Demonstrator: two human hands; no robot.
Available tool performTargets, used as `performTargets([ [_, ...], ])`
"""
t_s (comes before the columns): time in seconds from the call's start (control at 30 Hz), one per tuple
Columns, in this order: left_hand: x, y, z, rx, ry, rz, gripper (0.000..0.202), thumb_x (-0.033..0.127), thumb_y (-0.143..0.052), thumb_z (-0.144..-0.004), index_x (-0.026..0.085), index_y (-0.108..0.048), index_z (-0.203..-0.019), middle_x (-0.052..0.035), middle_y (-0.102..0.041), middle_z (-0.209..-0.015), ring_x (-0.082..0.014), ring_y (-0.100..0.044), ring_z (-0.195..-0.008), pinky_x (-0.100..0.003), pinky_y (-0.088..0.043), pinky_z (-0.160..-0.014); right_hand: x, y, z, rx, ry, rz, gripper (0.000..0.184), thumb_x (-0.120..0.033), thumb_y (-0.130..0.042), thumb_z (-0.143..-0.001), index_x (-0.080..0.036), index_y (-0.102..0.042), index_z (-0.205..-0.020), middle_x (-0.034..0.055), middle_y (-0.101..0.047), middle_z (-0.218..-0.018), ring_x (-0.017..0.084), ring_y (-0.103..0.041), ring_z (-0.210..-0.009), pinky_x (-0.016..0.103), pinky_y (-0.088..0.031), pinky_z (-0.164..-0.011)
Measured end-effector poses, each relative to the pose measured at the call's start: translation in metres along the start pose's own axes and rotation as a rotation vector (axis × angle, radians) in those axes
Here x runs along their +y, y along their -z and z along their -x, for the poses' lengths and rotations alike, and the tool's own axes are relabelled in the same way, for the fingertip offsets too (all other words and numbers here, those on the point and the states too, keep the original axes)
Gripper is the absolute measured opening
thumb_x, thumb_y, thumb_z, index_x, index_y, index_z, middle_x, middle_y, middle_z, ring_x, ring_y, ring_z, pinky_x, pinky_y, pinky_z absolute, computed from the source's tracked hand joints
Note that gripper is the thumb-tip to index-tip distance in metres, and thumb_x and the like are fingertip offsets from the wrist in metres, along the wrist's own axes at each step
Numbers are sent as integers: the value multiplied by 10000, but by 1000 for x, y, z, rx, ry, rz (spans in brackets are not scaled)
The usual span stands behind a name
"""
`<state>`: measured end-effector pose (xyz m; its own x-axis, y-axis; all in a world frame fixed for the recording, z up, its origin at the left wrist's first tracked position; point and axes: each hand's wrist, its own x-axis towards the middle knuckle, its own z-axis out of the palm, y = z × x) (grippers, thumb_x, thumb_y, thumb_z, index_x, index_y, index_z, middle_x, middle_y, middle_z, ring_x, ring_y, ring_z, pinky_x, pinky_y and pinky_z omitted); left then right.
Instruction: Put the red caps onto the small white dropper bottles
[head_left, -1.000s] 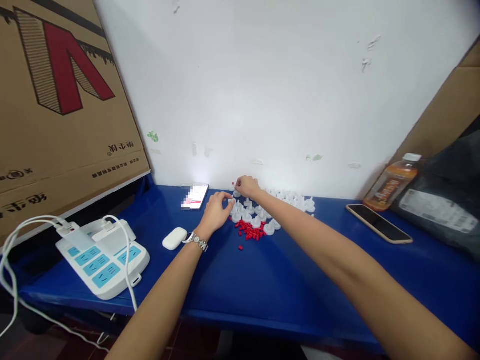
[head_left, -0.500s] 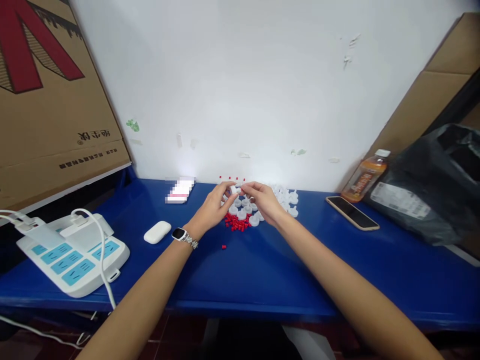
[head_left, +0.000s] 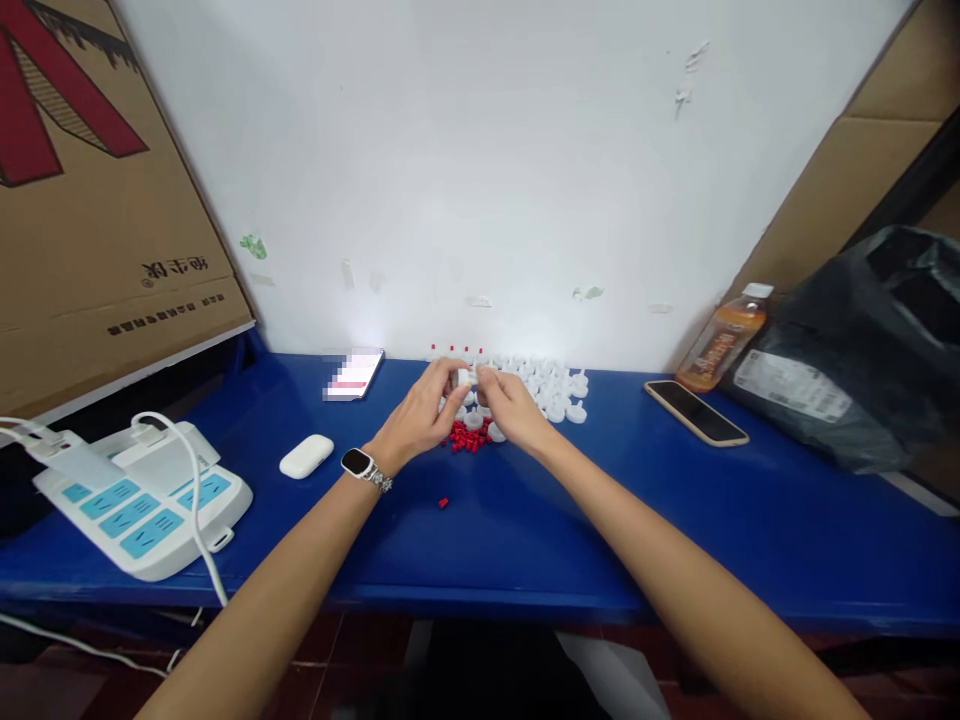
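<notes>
My left hand (head_left: 421,415) and my right hand (head_left: 510,408) meet above a heap of small red pieces (head_left: 469,438) on the blue table (head_left: 525,520). Both pinch one small white plastic part (head_left: 466,377) between their fingertips. Several more white parts (head_left: 551,390) lie to the right of my hands, near the wall. A short row of white parts with red tips (head_left: 454,352) stands against the wall behind my hands. One red piece (head_left: 443,503) lies alone nearer to me. I wear a watch (head_left: 360,466) on my left wrist.
A lit phone (head_left: 354,374) and a white earbud case (head_left: 306,456) lie left of my hands. A white power strip (head_left: 142,495) with cables sits at far left under a cardboard box (head_left: 97,230). At right lie a dark phone (head_left: 696,412), an orange drink bottle (head_left: 721,340) and a black bag (head_left: 855,370).
My right hand drew back from the row at the wall and joined my left hand; both now pinch a white part over the red heap. The view shifted right and down.
</notes>
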<state>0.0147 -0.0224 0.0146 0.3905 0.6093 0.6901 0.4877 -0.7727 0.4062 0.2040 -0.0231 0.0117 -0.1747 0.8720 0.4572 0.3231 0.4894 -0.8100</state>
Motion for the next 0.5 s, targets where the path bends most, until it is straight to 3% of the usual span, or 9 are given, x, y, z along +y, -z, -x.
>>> performTargets([
  [0.1, -18, 14, 0, 269, 107, -3, 302, 400, -354, -1043, 222, -442, -1271, -31, -545, -888, -165, -555, -776, -312, -479, -741, 7, 11, 0, 50, -103, 8, 523, -612, -310, -990, -239, -348, -626, -24, -385, -547, 138, -375, -527, 290, -315, -529],
  [0.13, -24, 18, 0, 278, 124, -14, 308, 406, -395, -1030, 224, -451, -1271, -36, -557, -915, -166, -567, -806, -312, -484, -756, 9, 13, 2, 43, -84, 61, 507, -576, -324, -997, -233, -373, -628, -19, -418, -555, 142, -402, -542, 290, -331, -547],
  [0.23, -38, 21, 2, 139, 197, -18, 326, 431, -534, -966, 218, -504, -1211, -32, -586, -931, -157, -584, -804, -282, -486, -703, 9, 14, 12, -102, 79, 325, 389, -425, -433, -990, -208, -515, -678, 3, -551, -651, 165, -514, -680, 309, -385, -696],
  [0.33, -43, 15, 4, 58, 256, 2, 311, 417, -578, -933, 213, -523, -1162, -38, -629, -979, -154, -612, -821, -279, -501, -721, 8, 7, 19, -218, 202, 573, 207, -346, -540, -954, -210, -654, -847, 34, -629, -798, 206, -558, -856, 364, -367, -844],
  [0.43, -45, 10, 6, 34, 303, 6, 309, 420, -580, -922, 213, -528, -1145, -41, -645, -985, -159, -626, -808, -289, -509, -722, 5, 4, 21, -176, 185, 617, 205, -363, -543, -966, -228, -661, -1065, 42, -631, -853, 227, -561, -910, 390, -358, -877],
  [0.5, -47, 10, 7, 30, 330, 5, 316, 431, -574, -923, 212, -530, -1145, -38, -646, -963, -161, -629, -787, -292, -508, -706, -1, 5, 24, -134, 171, 580, 218, -379, -507, -985, -226, -635, -1073, 25, -607, -808, 218, -559, -867, 383, -369, -864],
])
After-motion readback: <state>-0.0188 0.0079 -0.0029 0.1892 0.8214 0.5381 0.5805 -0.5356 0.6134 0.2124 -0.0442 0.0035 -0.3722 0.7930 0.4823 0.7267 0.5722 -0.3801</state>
